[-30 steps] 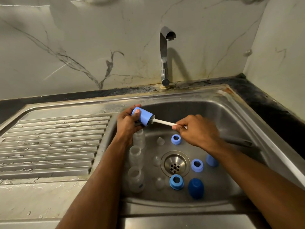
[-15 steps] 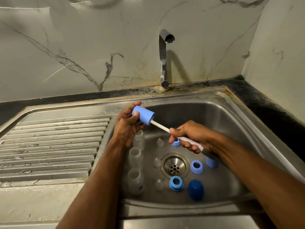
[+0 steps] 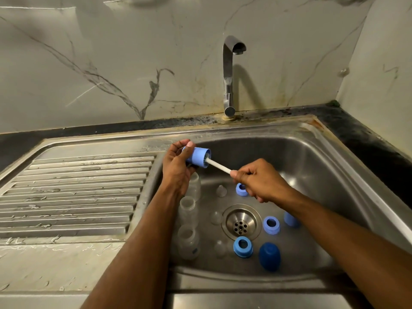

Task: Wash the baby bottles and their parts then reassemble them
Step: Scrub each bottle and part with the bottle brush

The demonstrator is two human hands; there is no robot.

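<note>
My left hand [image 3: 176, 170] grips a light blue bottle cap [image 3: 198, 157] above the sink's left side, its open end facing right. My right hand [image 3: 260, 180] holds the white handle of a bottle brush [image 3: 217, 166], whose bristled head is inside the cap. Down in the steel sink [image 3: 312, 166], three clear bottles [image 3: 188, 212] stand in a row along the left wall. Clear teats [image 3: 220, 190] lie beside them. Blue collar rings [image 3: 270, 225] and a dark blue cap [image 3: 269, 256] sit around the drain [image 3: 241, 224].
The tap [image 3: 229, 74] stands at the back of the sink, with no water running. A ribbed steel draining board [image 3: 73, 192] stretches to the left. Marble walls close off the back and right, with a dark counter strip [image 3: 367, 141] along them.
The cap and brush stayed above the sink. My right hand slid the brush out and back in, ending a little higher, with the handle pointing up-left into the cap.
</note>
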